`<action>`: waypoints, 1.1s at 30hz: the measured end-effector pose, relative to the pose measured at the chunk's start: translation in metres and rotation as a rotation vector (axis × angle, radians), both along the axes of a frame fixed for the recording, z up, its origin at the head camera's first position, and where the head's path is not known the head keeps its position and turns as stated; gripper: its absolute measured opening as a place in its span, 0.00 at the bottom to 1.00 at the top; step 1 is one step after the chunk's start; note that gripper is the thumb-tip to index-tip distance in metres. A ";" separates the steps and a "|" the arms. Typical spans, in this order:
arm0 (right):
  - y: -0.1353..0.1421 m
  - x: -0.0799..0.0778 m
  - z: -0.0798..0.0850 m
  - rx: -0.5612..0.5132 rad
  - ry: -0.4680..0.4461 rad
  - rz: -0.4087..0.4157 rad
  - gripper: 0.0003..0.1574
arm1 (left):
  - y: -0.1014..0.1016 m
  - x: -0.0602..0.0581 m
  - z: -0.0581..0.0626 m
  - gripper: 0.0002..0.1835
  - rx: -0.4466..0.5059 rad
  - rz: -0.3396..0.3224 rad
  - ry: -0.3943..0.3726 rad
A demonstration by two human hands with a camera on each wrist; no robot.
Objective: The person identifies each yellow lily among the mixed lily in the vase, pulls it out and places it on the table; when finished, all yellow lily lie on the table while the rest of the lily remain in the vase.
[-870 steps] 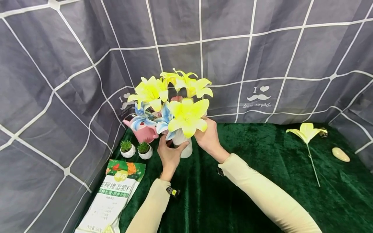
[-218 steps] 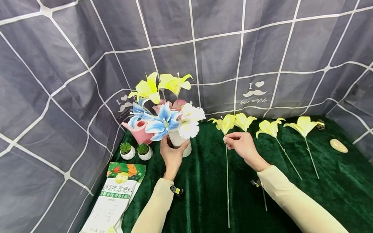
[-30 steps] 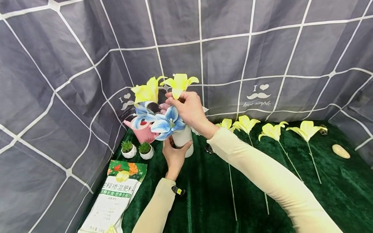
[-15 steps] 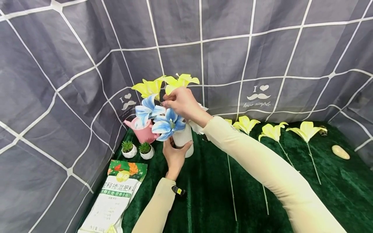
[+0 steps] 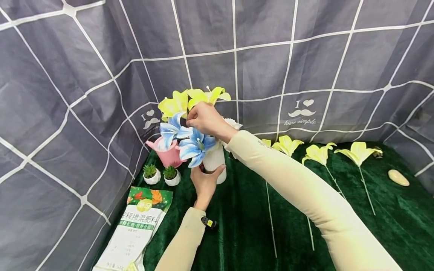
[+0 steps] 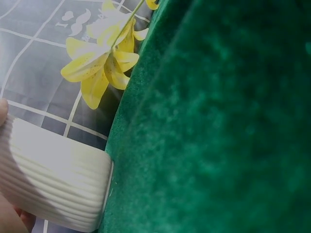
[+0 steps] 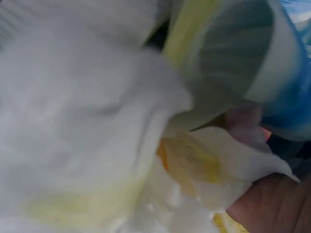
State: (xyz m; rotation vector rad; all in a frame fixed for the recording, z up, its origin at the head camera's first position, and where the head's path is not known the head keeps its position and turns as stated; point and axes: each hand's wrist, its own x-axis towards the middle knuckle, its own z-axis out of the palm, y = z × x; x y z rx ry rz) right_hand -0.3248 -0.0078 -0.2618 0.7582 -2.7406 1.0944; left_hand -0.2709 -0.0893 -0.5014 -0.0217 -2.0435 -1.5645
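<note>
My left hand point(image 5: 206, 184) holds a white ribbed vase point(image 5: 214, 162) low on its side; in the left wrist view the vase point(image 6: 53, 174) lies across the lower left. Several artificial flowers stand in it: two yellow lilies point(image 5: 209, 96) at the top, two blue-and-white lilies point(image 5: 197, 147) at the front, and a white flower point(image 5: 232, 123) at the right. Among the blooms, my right hand point(image 5: 207, 119) pinches with bent fingers at a lily stem, close under the left yellow lily point(image 5: 174, 104). The stem is mostly hidden. Blurred white petals point(image 7: 87, 107) fill the right wrist view.
Several yellow lilies point(image 5: 359, 153) lie on the green cloth point(image 5: 244, 226) at right, near a pale stone point(image 5: 398, 177). At left stand a pink watering can point(image 5: 167, 155), two small potted succulents point(image 5: 172, 175) and a fertilizer bag point(image 5: 135, 229). A grey checked curtain point(image 5: 264, 75) hangs behind.
Over the last second my right hand moves slightly left and down among the flowers. The left yellow lily and the left blue lily turn and shift. My left hand stays on the vase.
</note>
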 end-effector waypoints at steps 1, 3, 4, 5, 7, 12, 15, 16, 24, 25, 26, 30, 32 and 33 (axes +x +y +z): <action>0.001 0.002 0.000 -0.005 0.014 0.004 0.08 | 0.000 0.000 0.000 0.46 0.001 0.001 0.001; 0.004 0.005 0.001 -0.021 0.050 0.008 0.09 | 0.001 0.001 -0.001 0.47 -0.001 0.006 -0.001; 0.005 0.008 0.002 -0.036 0.065 0.008 0.09 | 0.001 0.002 -0.001 0.47 -0.005 0.012 -0.002; 0.007 0.011 0.003 -0.056 0.076 0.008 0.09 | 0.001 0.002 -0.001 0.47 -0.011 0.019 -0.004; 0.010 0.016 0.005 -0.104 0.097 -0.005 0.08 | 0.001 0.002 -0.001 0.48 -0.018 0.028 -0.001; 0.017 0.027 0.007 -0.254 0.105 -0.068 0.09 | 0.001 0.000 -0.001 0.47 -0.027 0.039 0.012; 0.019 0.030 0.006 -0.363 0.123 -0.089 0.10 | 0.001 0.000 -0.002 0.47 -0.026 0.041 0.017; 0.020 0.030 0.006 -0.405 0.133 -0.091 0.10 | 0.001 0.000 -0.002 0.47 -0.025 0.043 0.020; 0.027 0.038 0.001 -0.609 0.191 -0.078 0.12 | 0.003 0.001 -0.001 0.46 -0.018 0.041 0.024; 0.028 0.039 0.001 -0.603 0.195 -0.091 0.12 | 0.003 0.000 -0.001 0.46 -0.013 0.038 0.021; 0.030 0.041 0.002 -0.592 0.200 -0.104 0.11 | 0.003 0.000 0.000 0.46 -0.007 0.033 0.019; 0.035 0.044 0.006 -0.460 0.279 -0.134 0.10 | 0.002 -0.001 0.001 0.45 0.004 0.020 0.034; 0.037 0.046 0.009 -0.394 0.334 -0.128 0.10 | 0.002 -0.001 0.001 0.45 0.006 0.017 0.043; 0.037 0.045 0.011 -0.375 0.357 -0.117 0.10 | 0.002 -0.002 0.001 0.45 0.003 0.021 0.046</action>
